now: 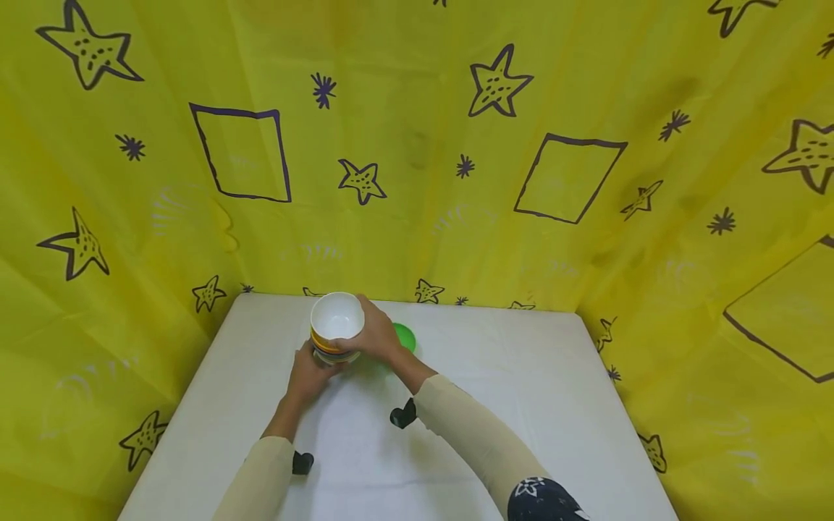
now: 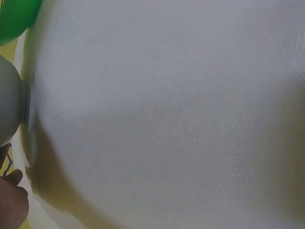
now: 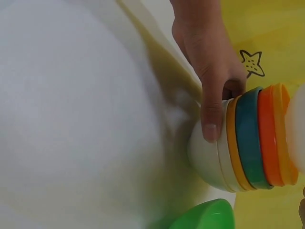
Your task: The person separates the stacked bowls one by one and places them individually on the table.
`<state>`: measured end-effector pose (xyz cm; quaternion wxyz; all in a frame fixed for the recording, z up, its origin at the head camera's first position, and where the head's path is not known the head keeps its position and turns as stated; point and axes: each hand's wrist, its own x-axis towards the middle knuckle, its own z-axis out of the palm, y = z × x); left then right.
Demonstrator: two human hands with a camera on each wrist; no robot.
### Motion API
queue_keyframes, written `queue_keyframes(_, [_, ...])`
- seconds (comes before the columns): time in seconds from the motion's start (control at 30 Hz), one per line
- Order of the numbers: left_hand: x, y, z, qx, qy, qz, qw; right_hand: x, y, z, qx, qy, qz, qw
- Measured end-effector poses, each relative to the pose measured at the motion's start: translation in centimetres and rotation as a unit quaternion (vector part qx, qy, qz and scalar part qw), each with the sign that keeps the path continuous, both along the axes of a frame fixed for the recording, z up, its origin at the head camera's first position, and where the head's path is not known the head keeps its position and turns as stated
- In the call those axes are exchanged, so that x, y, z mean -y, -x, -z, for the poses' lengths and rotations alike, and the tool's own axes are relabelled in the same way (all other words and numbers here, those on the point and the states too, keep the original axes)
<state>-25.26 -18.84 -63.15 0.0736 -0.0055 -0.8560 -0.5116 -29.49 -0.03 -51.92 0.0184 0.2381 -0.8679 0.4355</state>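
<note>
A stack of nested bowls (image 3: 250,138) in white, yellow, teal and orange stands at the table's back left. My left hand (image 1: 310,375) grips it low down, the thumb (image 3: 211,119) lying against the outside of the bottom white bowl. At the top of the stack is another white bowl (image 1: 337,315), which my right hand (image 1: 376,334) holds by its right side. In the right wrist view only part of this top bowl (image 3: 296,129) shows, at the right edge. Just right of the stack a green bowl (image 1: 407,338) is partly hidden behind my right wrist.
The white-covered table (image 1: 508,383) reaches back to a yellow curtain (image 1: 417,239) printed with stars and squares, which also hangs at both sides. Dark wrist-worn pieces (image 1: 403,414) jut out beneath the forearms.
</note>
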Motion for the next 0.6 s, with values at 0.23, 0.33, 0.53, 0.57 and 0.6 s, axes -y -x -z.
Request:
queue_keyframes(0.23, [-0.1, -0.1, -0.5, 0.02, 0.004, 0.007, 0.9998, -1.2, -0.5, -0.7, -0.012, 0.006, 0.022, 1.0])
queue_keyframes(0.33, [-0.1, -0.1, -0.4, 0.027, 0.01, 0.007, 0.9996, -2.1, -0.7, -0.8, -0.014, 0.013, 0.032, 0.999])
queue_keyframes(0.53, [-0.1, 0.0, -0.3, 0.046, 0.023, 0.001, 0.9986, -3.8, -0.8, -0.8, -0.011, 0.036, 0.053, 0.998])
queue_keyframes(0.57, [-0.1, 0.0, -0.3, 0.049, 0.023, 0.001, 0.9985, -4.1, -0.8, -0.8, -0.008, 0.04, 0.06, 0.997])
queue_keyframes(0.6, [-0.1, 0.1, -0.3, 0.052, 0.021, 0.002, 0.9984, -4.4, -0.7, -0.7, -0.006, 0.042, 0.066, 0.997])
